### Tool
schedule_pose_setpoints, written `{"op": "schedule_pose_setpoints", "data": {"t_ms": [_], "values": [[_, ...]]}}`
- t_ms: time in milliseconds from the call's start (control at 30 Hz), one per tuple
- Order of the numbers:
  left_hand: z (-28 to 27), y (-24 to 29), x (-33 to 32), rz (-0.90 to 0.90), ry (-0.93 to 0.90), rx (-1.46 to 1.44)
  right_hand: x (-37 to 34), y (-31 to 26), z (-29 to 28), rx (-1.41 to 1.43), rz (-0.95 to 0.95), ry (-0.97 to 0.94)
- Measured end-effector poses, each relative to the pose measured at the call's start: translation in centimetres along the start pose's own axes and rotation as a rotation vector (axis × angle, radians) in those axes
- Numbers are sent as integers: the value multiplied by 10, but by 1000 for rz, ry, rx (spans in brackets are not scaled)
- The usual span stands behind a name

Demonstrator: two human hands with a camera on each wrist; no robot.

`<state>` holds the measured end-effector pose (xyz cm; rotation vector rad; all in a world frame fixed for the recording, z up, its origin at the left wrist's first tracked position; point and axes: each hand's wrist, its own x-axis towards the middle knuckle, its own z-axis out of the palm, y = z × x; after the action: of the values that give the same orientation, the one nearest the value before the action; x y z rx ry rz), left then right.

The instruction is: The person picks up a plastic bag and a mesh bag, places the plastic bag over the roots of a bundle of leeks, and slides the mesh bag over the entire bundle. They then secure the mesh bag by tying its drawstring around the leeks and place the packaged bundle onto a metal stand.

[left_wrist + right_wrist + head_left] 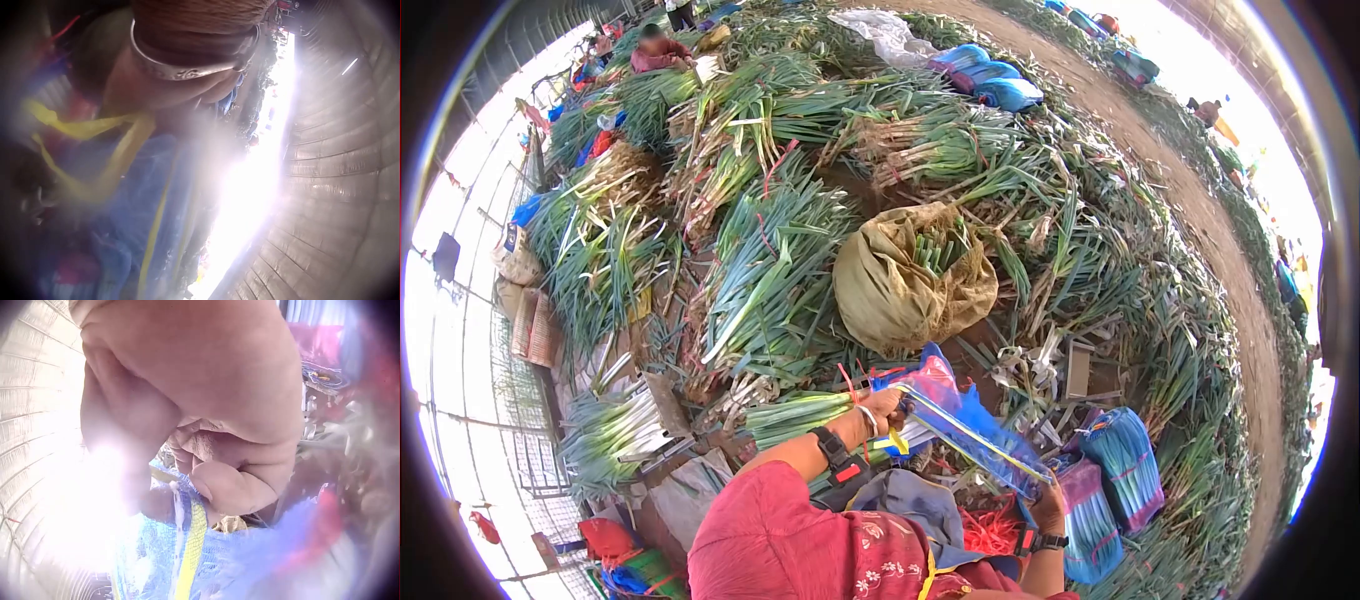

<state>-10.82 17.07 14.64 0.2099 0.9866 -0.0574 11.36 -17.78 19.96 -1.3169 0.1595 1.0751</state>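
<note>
A blue mesh bag (980,430) with yellow edging is stretched slantwise between both hands in the head view. At its upper left end, my left hand (882,407) grips the bag beside a bundle of green onions (798,415). A yellow strap (94,128) hangs in a loop below that hand in the left wrist view, blurred. My right hand (1048,508) holds the lower right end. In the right wrist view, the right hand's curled fingers (228,487) pinch the bag's edge, next to its yellow strip (195,547). The left fingertips are mostly hidden.
Filled blue-and-pink mesh bags (1122,465) stand right of the right hand. Red strips (990,530) lie near the lap. Ahead sits a tan cloth sack (900,285) holding green stalks. Heaps of green onions (775,260) surround it; another person (662,55) is far left.
</note>
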Motion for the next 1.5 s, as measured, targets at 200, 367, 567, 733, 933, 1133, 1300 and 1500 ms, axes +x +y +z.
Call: {"op": "schedule_pose_setpoints", "data": {"t_ms": [200, 367, 567, 733, 933, 1133, 1300, 1500], "values": [[8, 2, -10, 11, -39, 55, 17, 11, -28, 86, 50, -47], [7, 3, -11, 29, -45, 58, 15, -8, 7, 70, -1, -28], [37, -8, 3, -2, -39, 2, 32, -5, -36, 157, 32, 9], [72, -9, 13, 15, -103, 53, 50, -27, -56, 156, 64, -15], [99, 8, 7, 85, -66, 100, 82, -35, -107, 192, 38, -153], [79, 6, 8, 110, -148, 62, 71, -45, -89, 281, -23, -165], [58, 1, -6, 67, -134, 32, 38, -42, -51, 198, -25, -104], [43, 1, -30, 104, -98, 76, 8, -25, -29, 148, -46, -42]]}}
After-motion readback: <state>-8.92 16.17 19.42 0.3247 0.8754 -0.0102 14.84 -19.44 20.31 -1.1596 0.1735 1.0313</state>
